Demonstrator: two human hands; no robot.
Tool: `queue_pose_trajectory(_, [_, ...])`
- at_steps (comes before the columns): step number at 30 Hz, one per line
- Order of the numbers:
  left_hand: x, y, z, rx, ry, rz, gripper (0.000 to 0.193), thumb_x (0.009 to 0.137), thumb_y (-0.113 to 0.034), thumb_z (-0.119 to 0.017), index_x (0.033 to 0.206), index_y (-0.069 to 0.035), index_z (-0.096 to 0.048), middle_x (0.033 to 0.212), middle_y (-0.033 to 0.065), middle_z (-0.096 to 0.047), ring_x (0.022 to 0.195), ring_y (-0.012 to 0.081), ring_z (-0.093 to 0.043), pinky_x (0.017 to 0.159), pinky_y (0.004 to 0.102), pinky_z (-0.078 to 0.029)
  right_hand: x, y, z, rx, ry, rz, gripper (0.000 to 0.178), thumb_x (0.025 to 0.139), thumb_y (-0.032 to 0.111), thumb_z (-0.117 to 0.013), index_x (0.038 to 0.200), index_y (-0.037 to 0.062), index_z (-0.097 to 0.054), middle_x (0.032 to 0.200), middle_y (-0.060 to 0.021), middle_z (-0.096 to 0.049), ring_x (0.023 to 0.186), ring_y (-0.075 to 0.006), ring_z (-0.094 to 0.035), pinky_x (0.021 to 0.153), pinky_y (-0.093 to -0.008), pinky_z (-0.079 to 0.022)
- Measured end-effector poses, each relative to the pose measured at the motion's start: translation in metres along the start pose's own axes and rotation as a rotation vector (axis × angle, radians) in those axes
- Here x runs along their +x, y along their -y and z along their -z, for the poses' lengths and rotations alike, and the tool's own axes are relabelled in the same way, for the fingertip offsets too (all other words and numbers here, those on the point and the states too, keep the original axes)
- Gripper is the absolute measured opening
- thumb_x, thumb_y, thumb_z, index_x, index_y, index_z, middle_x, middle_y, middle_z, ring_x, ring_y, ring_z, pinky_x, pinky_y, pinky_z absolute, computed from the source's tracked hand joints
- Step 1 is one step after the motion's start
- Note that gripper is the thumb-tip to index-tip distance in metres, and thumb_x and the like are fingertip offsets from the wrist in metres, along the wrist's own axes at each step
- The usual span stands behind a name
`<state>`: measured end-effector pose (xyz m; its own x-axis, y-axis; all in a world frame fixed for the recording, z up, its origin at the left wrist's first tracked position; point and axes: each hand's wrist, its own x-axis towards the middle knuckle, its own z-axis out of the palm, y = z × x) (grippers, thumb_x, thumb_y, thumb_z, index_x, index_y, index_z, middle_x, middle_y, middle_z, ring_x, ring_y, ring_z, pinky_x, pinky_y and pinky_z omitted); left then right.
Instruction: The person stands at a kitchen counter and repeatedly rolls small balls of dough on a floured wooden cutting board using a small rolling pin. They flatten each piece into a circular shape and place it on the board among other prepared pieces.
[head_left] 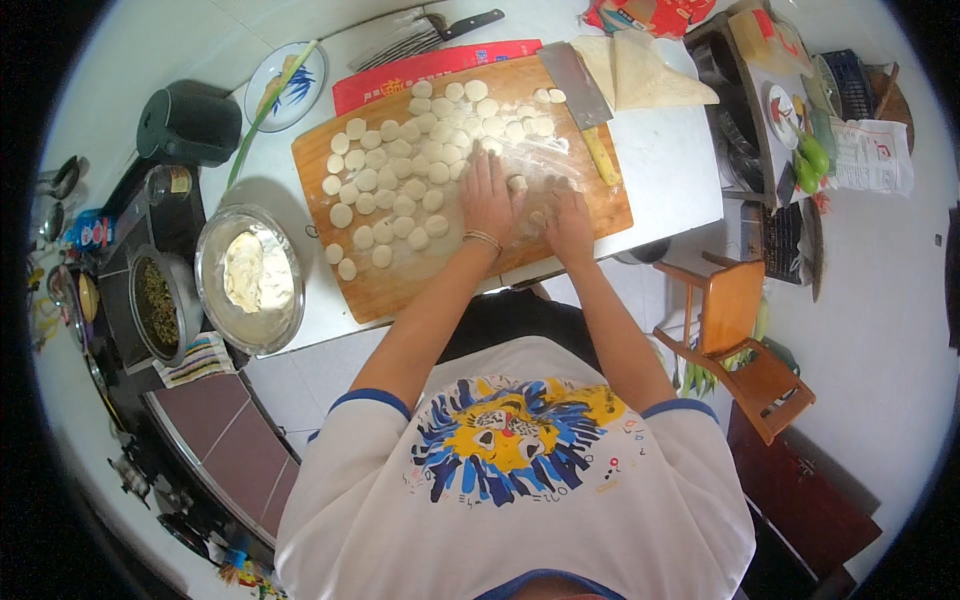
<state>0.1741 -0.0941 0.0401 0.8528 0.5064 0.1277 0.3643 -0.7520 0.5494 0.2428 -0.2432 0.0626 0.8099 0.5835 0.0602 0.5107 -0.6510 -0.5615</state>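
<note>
While my left hand [487, 197] presses flat, open, on floured board [400, 280], right hand [570, 225] (palm down, open) risks smearing dough rounds [385, 190] together.

Pale cream dough discs [400, 185] on a warm orange-brown wooden board [400, 285], dusted white. Cleaver [578, 85]: grey blade, yellow handle. Red flat packet [420, 72] behind the board. White plate [285, 88] with blue leaf pattern. Steel bowl [215, 270], silvery. Orange-brown wooden chair [735, 330].
</note>
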Motion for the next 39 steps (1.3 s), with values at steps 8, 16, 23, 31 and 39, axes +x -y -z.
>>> queue_pose_trajectory(8, [-0.019,0.014,-0.046,0.298,0.09,-0.007,0.094,0.084,-0.056,-0.059,0.149,0.001,-0.022,0.157,0.0199,-0.018,0.144,0.0355,-0.017,0.117,0.0521,-0.011,0.0,0.0,0.017,-0.029,0.256,0.182,0.039,0.073,0.005,-0.068,0.111,0.0056,-0.057,0.112,-0.0168,-0.057,0.106,-0.0365,-0.056,0.091,-0.045,-0.048])
queue_pose_trajectory(16, [-0.011,0.011,-0.013,-0.124,-0.051,0.055,0.077,0.084,-0.039,-0.063,0.142,0.002,-0.034,0.148,0.0233,-0.033,0.139,0.0369,-0.028,0.115,0.0499,-0.02,0.003,-0.01,0.011,-0.043,0.288,0.42,0.038,0.073,0.003,-0.065,0.11,0.0078,-0.059,0.118,-0.0125,-0.055,0.114,-0.0334,-0.053,0.095,-0.0423,-0.046])
queue_pose_trajectory(23, [-0.036,0.046,0.013,-0.084,-0.1,-0.126,0.043,0.081,-0.02,-0.065,0.12,-0.003,-0.058,0.128,0.017,-0.055,0.121,0.0365,-0.049,0.105,0.0478,-0.036,0.007,-0.019,-0.006,-0.127,0.419,0.276,0.018,0.084,0.009,-0.056,0.101,0.0055,-0.061,0.104,-0.0138,-0.059,0.1,-0.0339,-0.059,0.083,-0.0423,-0.051])
queue_pose_trajectory(31, [-0.048,0.07,-0.017,0.112,0.019,-0.492,0.028,0.08,-0.015,-0.059,0.107,-0.009,-0.064,0.119,0.0096,-0.059,0.115,0.0293,-0.054,0.096,0.0437,-0.045,0.002,-0.011,-0.01,-0.147,0.315,0.155,0.013,0.085,0.011,-0.059,0.098,0.0077,-0.059,0.099,-0.0131,-0.06,0.095,-0.0358,-0.06,0.08,-0.045,-0.051])
queue_pose_trajectory(39, [-0.042,0.08,0.018,0.149,-0.04,-0.407,0.031,0.081,-0.012,-0.057,0.111,-0.008,-0.06,0.121,0.0097,-0.057,0.116,0.0287,-0.052,0.099,0.0436,-0.042,0.004,-0.013,-0.004,-0.032,0.307,0.166,0.027,0.078,0.005,-0.064,0.104,0.0087,-0.058,0.104,-0.0138,-0.057,0.101,-0.0357,-0.058,0.081,-0.0447,-0.052])
